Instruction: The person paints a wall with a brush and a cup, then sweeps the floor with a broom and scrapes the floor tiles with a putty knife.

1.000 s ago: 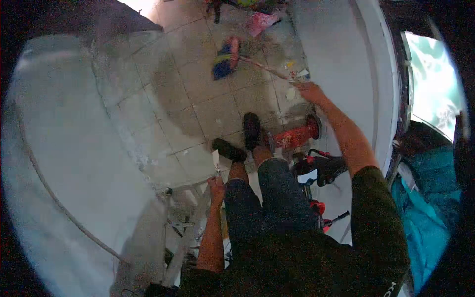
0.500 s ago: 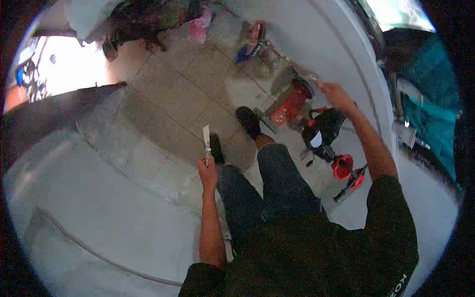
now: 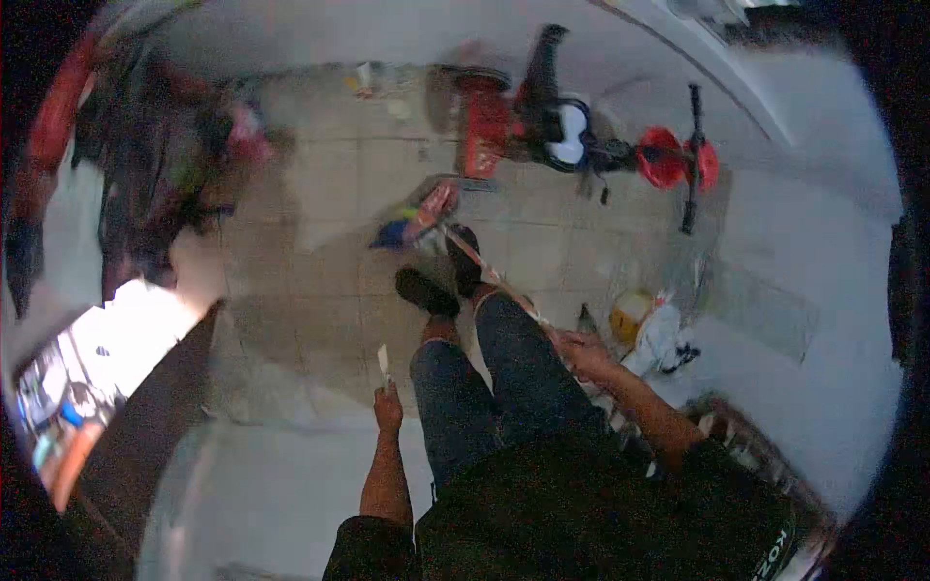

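My left hand (image 3: 387,412) is closed around the handle of a small tool with a pale flat blade (image 3: 383,360), which points away from me; its exact kind is too blurred to make out. Fingers wrapped, my right hand (image 3: 584,356) grips the near end of a long thin pale strip (image 3: 499,281). At the strip's far end is a red, yellow and blue bundle (image 3: 426,215), just beyond my dark shoes (image 3: 426,290). Whether the bundle hangs or touches the floor I cannot tell.
A red and black child's ride-on toy (image 3: 484,126) stands along the far wall. To the right are a yellow object (image 3: 632,315) and a white plastic bag (image 3: 659,339). Dark cloths (image 3: 145,165) hang at the left, above a bright doorway (image 3: 136,339). The floor is tiled (image 3: 320,320).
The view has turned, shifting the ride-on toy to the top. My right hand has come down closer to my body, with the strip and bundle. Both hands keep their hold.
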Available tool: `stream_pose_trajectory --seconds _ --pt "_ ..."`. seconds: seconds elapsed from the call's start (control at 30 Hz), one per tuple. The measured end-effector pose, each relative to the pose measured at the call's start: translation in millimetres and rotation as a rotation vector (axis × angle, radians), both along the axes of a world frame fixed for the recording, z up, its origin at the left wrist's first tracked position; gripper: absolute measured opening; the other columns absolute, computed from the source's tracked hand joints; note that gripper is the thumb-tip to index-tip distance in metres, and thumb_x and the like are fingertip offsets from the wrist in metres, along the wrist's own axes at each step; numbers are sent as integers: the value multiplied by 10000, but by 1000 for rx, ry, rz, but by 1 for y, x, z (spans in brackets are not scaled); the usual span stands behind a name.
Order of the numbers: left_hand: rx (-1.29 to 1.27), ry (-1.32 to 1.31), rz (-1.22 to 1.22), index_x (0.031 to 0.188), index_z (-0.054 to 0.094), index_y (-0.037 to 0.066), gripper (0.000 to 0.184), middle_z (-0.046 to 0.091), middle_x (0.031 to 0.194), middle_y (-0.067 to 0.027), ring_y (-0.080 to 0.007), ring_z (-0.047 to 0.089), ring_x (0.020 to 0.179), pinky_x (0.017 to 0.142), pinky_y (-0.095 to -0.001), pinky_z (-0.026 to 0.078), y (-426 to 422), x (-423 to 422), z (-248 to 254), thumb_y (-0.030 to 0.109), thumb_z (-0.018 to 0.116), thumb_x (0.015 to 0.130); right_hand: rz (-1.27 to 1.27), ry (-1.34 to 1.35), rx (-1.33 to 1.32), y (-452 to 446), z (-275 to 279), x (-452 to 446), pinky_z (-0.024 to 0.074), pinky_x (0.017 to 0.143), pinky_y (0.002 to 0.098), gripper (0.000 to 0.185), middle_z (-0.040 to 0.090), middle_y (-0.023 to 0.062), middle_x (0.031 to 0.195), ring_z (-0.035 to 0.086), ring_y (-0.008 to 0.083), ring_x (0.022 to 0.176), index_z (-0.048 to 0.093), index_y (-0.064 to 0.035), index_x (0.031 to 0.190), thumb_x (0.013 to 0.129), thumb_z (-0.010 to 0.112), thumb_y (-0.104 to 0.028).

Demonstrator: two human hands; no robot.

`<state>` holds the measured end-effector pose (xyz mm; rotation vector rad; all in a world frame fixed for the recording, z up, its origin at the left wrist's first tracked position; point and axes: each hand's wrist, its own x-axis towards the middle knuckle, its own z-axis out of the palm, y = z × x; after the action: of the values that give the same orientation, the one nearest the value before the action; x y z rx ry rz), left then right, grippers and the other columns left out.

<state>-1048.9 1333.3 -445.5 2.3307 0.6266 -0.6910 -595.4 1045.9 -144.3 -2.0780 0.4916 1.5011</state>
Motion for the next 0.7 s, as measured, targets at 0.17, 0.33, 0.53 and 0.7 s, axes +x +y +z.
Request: stream_pose_trajectory --seconds 0.17,0.33,0.53,0.7 --pt "-149 333 -41 1163 577 -35 380 569 1129 -297 -433 604 1031 825 -519 502 52 50 13 301 478 1017 -210 -238 250 -149 -73 -119 501 921 441 521 693 197 1148 663 353 1057 640 -89 1269 988 494 -503" --pt "-58 34 -450 1077 575 -54 464 635 978 -292 -478 608 953 835 -541 476 91 146 -35 388 445 1025 -243 80 -45 -235 -120 -203 542 682 459 436 705 142 803 664 312 697 673 -105 1169 992 501 -464" --pt "-179 397 -281 1103 583 -43 392 627 1055 -284 -456 598 1033 873 -510 472 10 354 26 321 474 1010 -1180 128 30 -218 -64 -178 359 384 303 441 547 17 633 475 123 466 613 -93 1231 961 627 -442" --pt "-232 220 -800 1217 552 -26 343 607 1141 -291 -439 600 1050 875 -518 483 -92 427 56 206 523 966 -1514 79 80 -251 -75 -176 334 390 299 440 473 -17 615 427 110 477 599 -98 1236 960 628 -439"
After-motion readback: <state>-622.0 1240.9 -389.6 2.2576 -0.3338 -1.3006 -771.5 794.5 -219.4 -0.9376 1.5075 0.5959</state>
